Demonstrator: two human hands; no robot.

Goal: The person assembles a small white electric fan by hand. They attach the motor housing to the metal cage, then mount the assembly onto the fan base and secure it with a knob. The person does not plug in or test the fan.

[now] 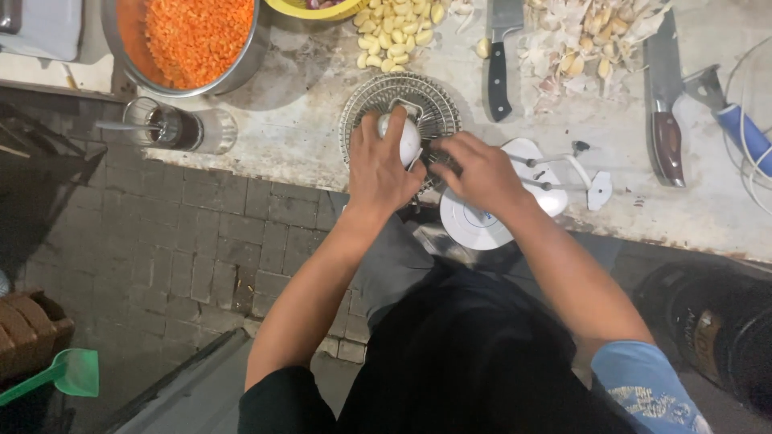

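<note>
L hand [384, 165] atop white knob [408, 138], wire basket [400, 103]

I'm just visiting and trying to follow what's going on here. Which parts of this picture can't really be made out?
Head view only:
- White part under the left hand: mostly covered by the hand.
- Right hand: its fingertips hide what they touch on the wire basket.
- Yellow bowl: cut off by the top edge.
- Steel bowl of orange bits: cut off at the top.
- Dark object at lower right: too dim to identify.
</note>
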